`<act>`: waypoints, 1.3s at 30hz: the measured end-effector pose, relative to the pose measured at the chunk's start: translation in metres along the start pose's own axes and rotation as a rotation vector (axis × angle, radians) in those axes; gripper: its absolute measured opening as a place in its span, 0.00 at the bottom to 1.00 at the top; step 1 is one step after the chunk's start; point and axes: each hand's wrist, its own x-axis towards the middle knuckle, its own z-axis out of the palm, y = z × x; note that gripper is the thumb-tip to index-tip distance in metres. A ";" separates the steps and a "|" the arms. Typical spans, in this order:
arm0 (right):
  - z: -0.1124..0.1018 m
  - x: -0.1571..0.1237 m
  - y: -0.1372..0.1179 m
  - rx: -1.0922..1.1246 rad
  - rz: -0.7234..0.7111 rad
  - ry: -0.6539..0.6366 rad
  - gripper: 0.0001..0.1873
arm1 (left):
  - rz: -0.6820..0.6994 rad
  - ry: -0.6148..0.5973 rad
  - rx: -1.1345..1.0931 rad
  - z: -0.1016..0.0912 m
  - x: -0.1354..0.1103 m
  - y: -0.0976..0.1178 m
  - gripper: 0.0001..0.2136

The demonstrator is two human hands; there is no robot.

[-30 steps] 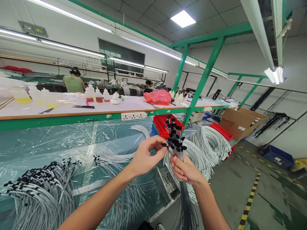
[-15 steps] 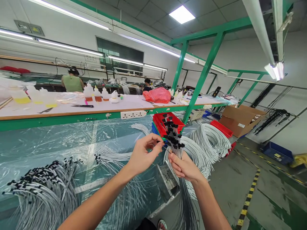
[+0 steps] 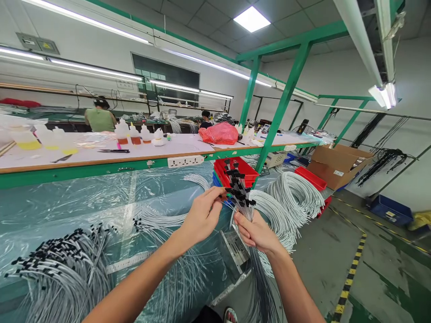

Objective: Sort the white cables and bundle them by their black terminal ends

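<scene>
My right hand [image 3: 256, 232] is closed round a bundle of thin grey wires [image 3: 240, 197] tipped with black connectors, held upright, with the loose ends hanging down past my wrist. My left hand [image 3: 203, 215] pinches one black-tipped wire at the left side of that bundle, thumb and fingers pressed together. Both hands are raised above the plastic-covered bench [image 3: 84, 197].
A heap of black-tipped white wires [image 3: 57, 264] lies at the near left, and coiled white wires [image 3: 296, 197] at the right by red bins [image 3: 240, 170]. A shelf [image 3: 101, 157] carries bottles and a red bag [image 3: 218, 133]. Two people work at far benches. A cardboard box [image 3: 338, 166] stands on the floor.
Both hands and the bundle have drifted slightly left and up in view. My left fingers have closed tighter on a wire at the bundle's left side.
</scene>
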 end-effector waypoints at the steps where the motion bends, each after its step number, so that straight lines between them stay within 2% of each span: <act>1: 0.000 0.000 0.000 0.004 0.003 0.004 0.26 | -0.010 0.018 -0.010 0.001 -0.001 0.000 0.11; 4: 0.001 0.000 0.000 0.018 0.004 0.008 0.26 | -0.030 0.079 -0.031 0.003 -0.002 0.000 0.10; 7: 0.001 0.000 0.000 0.023 0.002 -0.001 0.26 | 0.033 0.105 0.013 0.003 -0.002 0.001 0.08; 12: 0.001 -0.001 0.000 0.031 0.010 -0.053 0.25 | 0.109 0.047 -0.047 0.001 0.000 -0.002 0.07; 17: 0.002 0.001 -0.001 0.019 0.010 -0.028 0.26 | 0.066 -0.049 -0.144 0.000 0.000 -0.004 0.05; 19: 0.004 0.002 -0.001 0.011 0.011 -0.014 0.27 | 0.042 -0.033 -0.146 0.003 0.001 -0.001 0.04; 25: 0.007 0.003 0.000 0.009 0.011 0.001 0.28 | -0.122 0.080 -0.150 0.012 0.004 0.004 0.11; 33: 0.008 0.003 -0.001 0.020 0.014 0.005 0.29 | -0.164 0.095 -0.289 0.015 0.003 -0.001 0.09; 39: 0.007 0.002 -0.002 0.019 0.015 0.004 0.29 | -0.180 0.039 -0.368 0.012 0.003 0.002 0.08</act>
